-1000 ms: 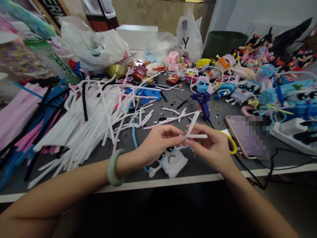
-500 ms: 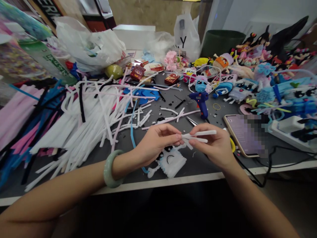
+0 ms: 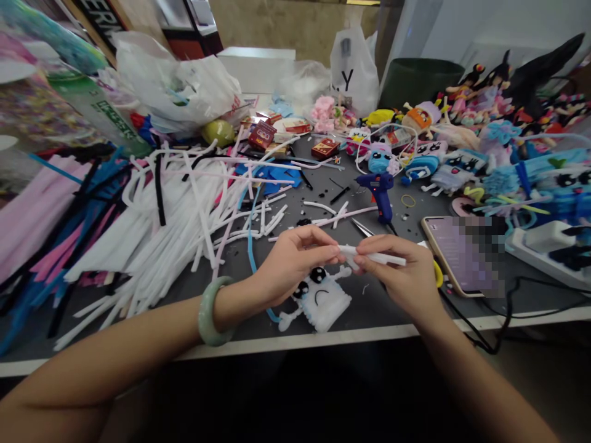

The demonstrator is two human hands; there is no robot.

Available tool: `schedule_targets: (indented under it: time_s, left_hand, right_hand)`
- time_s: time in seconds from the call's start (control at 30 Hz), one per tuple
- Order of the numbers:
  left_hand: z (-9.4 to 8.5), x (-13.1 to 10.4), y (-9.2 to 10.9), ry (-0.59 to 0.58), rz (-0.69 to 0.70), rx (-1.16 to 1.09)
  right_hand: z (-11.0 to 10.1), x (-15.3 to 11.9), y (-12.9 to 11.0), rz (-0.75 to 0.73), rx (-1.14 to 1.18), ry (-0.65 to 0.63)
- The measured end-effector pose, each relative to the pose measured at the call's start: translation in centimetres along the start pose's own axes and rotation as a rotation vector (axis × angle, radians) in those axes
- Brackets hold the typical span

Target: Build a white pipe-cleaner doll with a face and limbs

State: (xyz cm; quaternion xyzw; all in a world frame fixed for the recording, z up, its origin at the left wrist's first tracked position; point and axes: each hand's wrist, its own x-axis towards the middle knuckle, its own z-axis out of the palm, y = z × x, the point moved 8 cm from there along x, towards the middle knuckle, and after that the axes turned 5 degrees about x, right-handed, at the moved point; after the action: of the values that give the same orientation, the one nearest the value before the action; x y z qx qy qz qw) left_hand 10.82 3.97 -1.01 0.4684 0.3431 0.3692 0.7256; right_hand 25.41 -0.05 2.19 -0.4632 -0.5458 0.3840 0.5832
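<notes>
Between my two hands is a small bunch of short white pipe cleaners [image 3: 386,258]. My left hand [image 3: 302,255] pinches its left end between thumb and fingers. Farther along, my right hand [image 3: 397,261] grips the same pieces, and their free ends point right past its fingers. Just below my hands, a white fuzzy doll [image 3: 325,304] with black eyes, a curved mouth and small limbs lies on the table, partly covered by my left hand. Behind my right hand are the metal tips of a pointed tool [image 3: 361,227]. A blue glue gun [image 3: 378,194] stands beyond them.
Loose white pipe cleaners [image 3: 161,246] spread over the left side, with pink, blue and black ones beside them. At right lie a phone [image 3: 455,258], a white power strip [image 3: 549,246] and black cables. Finished fuzzy dolls [image 3: 457,169] crowd the back right. Plastic bags [image 3: 180,92] stand behind.
The white pieces' free ends, spread apart before, now lie close together in my right fingers. More of the doll's eyes shows. The whole view has shifted slightly.
</notes>
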Motion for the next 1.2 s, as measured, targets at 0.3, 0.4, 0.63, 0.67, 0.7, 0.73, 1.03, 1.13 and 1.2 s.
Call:
schedule_targets:
  time_s: [0.3,0.4,0.63,0.67,0.7,0.73,1.03,1.13,1.2]
  left_hand:
    - [-0.4,0.2,-0.1,0.025,0.010,0.002]
    - [-0.3,0.1,-0.3,0.015,-0.001,-0.013]
    - [0.0,0.2,-0.3,-0.043,-0.022,0.003]
    - [-0.1,0.2,-0.3,-0.051,-0.025,0.049]
    - [0.0,0.2,-0.2,-0.063,-0.024,0.105]
    - [0.0,0.3,-0.2,-0.077,-0.018,0.166]
    - [0.8,0.5,-0.1,-0.247,-0.058,0.387]
    - [1.2,0.5,-0.4,-0.285,-0.092,0.361]
    - [1.3,0.5,-0.6,-0.293,-0.103,0.373]
  right_hand:
    - [1.2,-0.5,1.6,0.187,0.184,-0.027]
    - [1.0,-0.4,1.3,0.130,0.135,0.002]
    - [0.4,-0.3,0.5,0.083,-0.005,0.021]
    - [0.3,-0.3,0.5,0.092,-0.019,0.011]
    - [0.3,-0.3,0.5,0.105,-0.021,0.000]
    - [0.3,-0.3,0.5,0.120,-0.013,-0.012]
    - [1.0,-0.6,0.8,0.154,0.013,-0.174]
    - [1.4,-0.7,0.9,0.138,0.022,-0.210]
    - [1.7,-0.7,0.9,0.139,0.025,-0.222]
